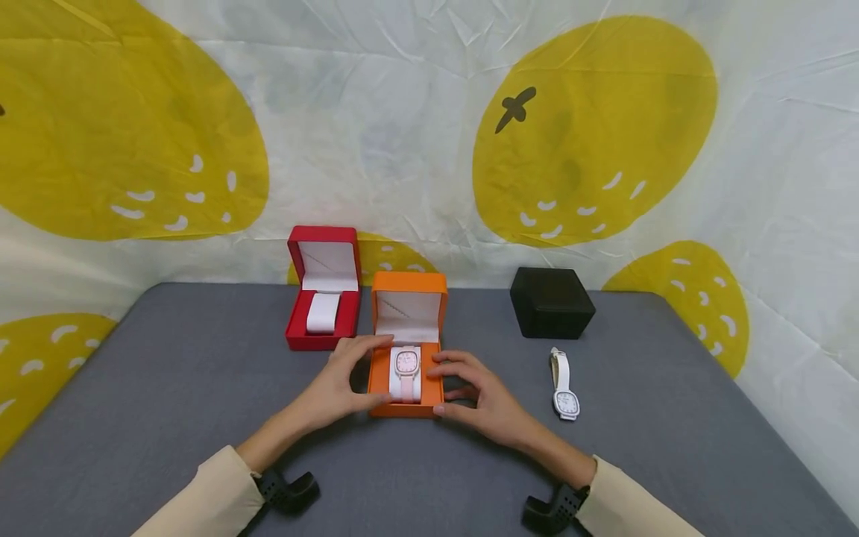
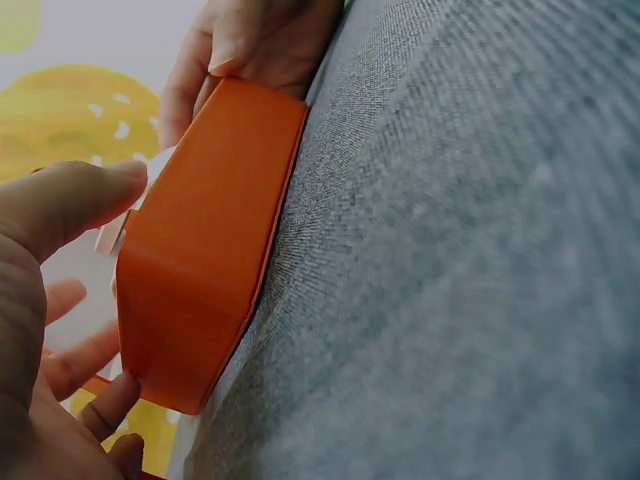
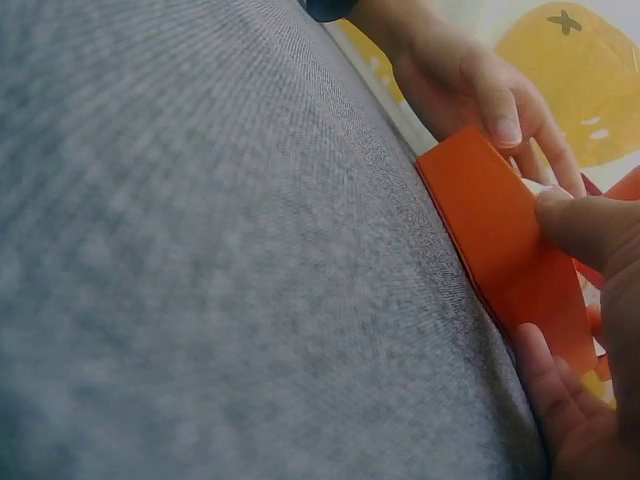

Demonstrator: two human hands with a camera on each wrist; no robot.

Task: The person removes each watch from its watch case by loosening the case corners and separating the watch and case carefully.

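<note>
An orange watch box [image 1: 406, 410] stands with its lid up in the head view. Inside, a watch with a pink strap [image 1: 406, 365] is wrapped round a white cushion [image 1: 394, 384]. My left hand [image 1: 342, 377] holds the box's left side, thumb near the front and index finger near the back. On the right side my right hand [image 1: 486, 395] grips the box, its thumb at the front corner and its fingers along the edge. Both wrist views show the orange front [image 2: 210, 230] and thumbs at the upper edge; some fingertips are hidden.
Behind to the left stands a red watch box [image 1: 290, 332] with its lid up and a white cushion inside. At the right lie a white watch [image 1: 564, 384] and, behind it, a closed black box [image 1: 550, 302]. A grey cloth covers the table [image 1: 168, 388].
</note>
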